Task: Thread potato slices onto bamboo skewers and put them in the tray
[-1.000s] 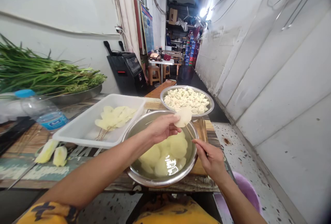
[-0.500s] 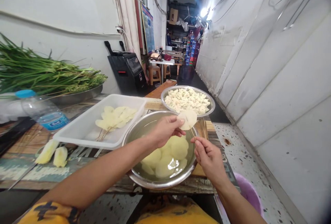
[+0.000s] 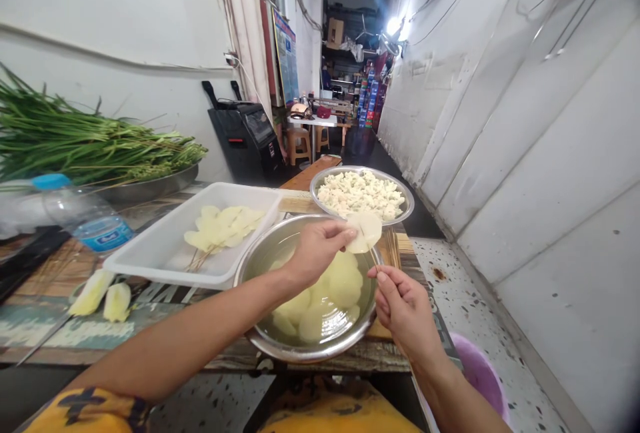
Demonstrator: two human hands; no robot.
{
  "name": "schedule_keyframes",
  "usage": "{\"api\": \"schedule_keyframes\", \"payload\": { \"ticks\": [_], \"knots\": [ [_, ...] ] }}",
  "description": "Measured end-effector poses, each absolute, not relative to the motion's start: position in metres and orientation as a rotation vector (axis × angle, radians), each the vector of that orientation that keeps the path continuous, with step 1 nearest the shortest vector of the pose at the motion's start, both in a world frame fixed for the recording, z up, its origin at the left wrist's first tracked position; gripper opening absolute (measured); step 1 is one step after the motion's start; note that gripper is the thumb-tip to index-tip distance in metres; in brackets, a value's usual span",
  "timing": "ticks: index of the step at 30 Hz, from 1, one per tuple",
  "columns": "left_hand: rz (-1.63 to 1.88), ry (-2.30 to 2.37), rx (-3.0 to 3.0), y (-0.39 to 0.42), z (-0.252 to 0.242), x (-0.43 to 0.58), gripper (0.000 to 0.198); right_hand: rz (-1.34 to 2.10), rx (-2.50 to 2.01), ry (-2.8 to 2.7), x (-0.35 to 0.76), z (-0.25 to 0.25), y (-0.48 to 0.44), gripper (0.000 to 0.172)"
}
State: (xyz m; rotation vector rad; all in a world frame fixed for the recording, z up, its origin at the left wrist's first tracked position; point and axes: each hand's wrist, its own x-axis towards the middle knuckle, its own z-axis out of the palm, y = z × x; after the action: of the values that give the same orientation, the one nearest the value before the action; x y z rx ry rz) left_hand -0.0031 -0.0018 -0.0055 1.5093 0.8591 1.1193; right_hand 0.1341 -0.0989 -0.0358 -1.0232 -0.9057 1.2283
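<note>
My left hand (image 3: 315, 251) pinches a thin round potato slice (image 3: 367, 232) above the far rim of a steel bowl (image 3: 257, 341). That bowl holds water and more pale slices (image 3: 325, 293). My right hand (image 3: 403, 306) is closed on a thin bamboo skewer (image 3: 373, 256) whose tip passes through the held slice. Both hands hover over the bowl's right side. A white plastic tray (image 3: 165, 246) to the left holds slices threaded on skewers (image 3: 223, 228).
A steel bowl of cauliflower pieces (image 3: 361, 194) stands behind. A bundle of skewers (image 3: 395, 246) lies on the table at right. A water bottle (image 3: 83, 216), a pan of green chives (image 3: 90, 146) and two pale vegetable pieces (image 3: 105, 296) sit at left. A purple bucket (image 3: 475, 373) is on the floor.
My right hand moved up and left toward the slice, and the skewer now pierces it. My left hand shifted the slice slightly right.
</note>
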Motion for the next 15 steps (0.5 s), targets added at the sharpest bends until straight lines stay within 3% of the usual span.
{"api": "schedule_keyframes", "payload": {
  "ticks": [8,15],
  "knots": [
    [1.057,0.902,1.52,-0.007,0.001,0.0,0.018,1.226,-1.028,-0.87,0.133,-0.024,-0.082,0.03],
    [1.124,0.959,1.354,0.013,-0.005,-0.005,0.022,1.16,-1.216,-1.246,0.154,-0.031,-0.105,0.03]
  ]
}}
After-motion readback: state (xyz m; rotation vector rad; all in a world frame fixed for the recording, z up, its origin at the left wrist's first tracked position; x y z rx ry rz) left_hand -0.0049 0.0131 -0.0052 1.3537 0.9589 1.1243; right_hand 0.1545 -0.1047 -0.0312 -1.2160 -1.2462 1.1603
